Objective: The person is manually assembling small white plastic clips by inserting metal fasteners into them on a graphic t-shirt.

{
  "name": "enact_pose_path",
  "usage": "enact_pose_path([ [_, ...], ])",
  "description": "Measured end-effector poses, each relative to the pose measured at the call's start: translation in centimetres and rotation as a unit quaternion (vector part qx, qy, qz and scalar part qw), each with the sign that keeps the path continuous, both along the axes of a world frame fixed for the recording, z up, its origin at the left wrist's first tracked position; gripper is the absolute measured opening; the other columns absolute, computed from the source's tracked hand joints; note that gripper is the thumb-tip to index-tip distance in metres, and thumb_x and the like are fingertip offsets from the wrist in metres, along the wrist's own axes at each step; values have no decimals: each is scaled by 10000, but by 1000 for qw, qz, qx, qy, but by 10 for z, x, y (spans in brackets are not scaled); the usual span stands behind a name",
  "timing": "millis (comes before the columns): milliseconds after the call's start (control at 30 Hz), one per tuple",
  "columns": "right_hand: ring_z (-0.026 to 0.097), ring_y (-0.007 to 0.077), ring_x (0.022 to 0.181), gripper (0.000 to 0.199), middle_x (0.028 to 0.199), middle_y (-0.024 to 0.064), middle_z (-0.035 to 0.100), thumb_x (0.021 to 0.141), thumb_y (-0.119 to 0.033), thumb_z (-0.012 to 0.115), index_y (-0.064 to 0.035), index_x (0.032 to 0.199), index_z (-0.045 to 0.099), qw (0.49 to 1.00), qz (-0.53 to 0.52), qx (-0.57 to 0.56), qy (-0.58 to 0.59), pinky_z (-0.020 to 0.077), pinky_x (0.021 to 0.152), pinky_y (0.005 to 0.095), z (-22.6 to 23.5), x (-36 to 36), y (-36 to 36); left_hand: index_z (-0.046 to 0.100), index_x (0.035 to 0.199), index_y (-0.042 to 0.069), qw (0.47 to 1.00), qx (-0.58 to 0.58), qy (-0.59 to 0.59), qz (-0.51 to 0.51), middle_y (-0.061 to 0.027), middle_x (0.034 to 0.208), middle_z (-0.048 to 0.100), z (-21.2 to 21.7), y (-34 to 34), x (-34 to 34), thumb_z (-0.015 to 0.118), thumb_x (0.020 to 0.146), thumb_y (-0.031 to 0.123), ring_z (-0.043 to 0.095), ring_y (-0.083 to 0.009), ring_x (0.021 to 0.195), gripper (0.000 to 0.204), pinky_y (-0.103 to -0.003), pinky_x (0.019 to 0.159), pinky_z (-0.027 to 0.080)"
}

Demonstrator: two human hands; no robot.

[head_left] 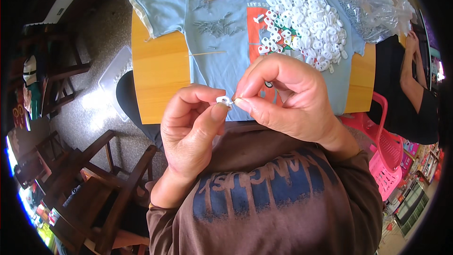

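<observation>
Just in front of my chest, my left hand pinches a small white oval plastic piece with a hole in it, between thumb and forefinger. My right hand meets it from the right, thumb and forefinger pressed together at the piece's end; what they grip is too small to make out. Beyond my right hand lies a heap of similar white plastic pieces. On the left part of the blue T-shirt are two loose piles of thin grey metal parts, with a thin wooden stick nearer to me.
The shirt is spread over a wooden table. A clear plastic bag of grey parts rests at the far right. Another person's arm is beyond the right edge, near a pink plastic chair. Dark wooden chairs stand at left.
</observation>
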State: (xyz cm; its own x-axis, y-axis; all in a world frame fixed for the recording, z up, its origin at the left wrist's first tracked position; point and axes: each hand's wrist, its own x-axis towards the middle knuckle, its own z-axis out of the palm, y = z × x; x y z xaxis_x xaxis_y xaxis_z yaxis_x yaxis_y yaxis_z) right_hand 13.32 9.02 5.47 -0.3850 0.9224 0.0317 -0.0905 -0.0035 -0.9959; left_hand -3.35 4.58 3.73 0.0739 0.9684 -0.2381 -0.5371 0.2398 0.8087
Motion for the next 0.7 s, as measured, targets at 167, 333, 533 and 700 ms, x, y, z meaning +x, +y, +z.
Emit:
enact_pose_path([
  [167,587,151,653,124,717,36,588,724,38,641,-38,788,567,991,2,108,-82,460,579,256,1,1,3,564,962,-12,1000,8,24,-4,-33,865,565,-1,0,0,602,840,-5,497,-44,627,127,-161,559,411],
  [333,583,227,637,185,711,50,583,667,59,657,-62,774,567,972,-23,184,-141,452,541,303,1,0,0,566,968,-14,998,37,55,-10,-35,866,548,-2,0,0,604,842,-7,496,-45,626,132,-158,559,400],
  [533,576,220,615,198,705,39,587,658,60,664,-66,778,570,967,-17,211,-141,441,517,298,-2,2,0,569,979,-6,991,76,106,-28,-34,863,539,-5,-2,0,601,848,-6,504,-51,626,135,-167,556,407],
  [700,592,195,629,168,726,44,601,700,42,662,-55,813,582,983,-20,140,-116,445,526,274,-1,2,-3,571,990,-9,995,64,79,-24,-42,860,546,-4,-1,0,607,847,6,516,-57,633,148,-172,562,417],
])
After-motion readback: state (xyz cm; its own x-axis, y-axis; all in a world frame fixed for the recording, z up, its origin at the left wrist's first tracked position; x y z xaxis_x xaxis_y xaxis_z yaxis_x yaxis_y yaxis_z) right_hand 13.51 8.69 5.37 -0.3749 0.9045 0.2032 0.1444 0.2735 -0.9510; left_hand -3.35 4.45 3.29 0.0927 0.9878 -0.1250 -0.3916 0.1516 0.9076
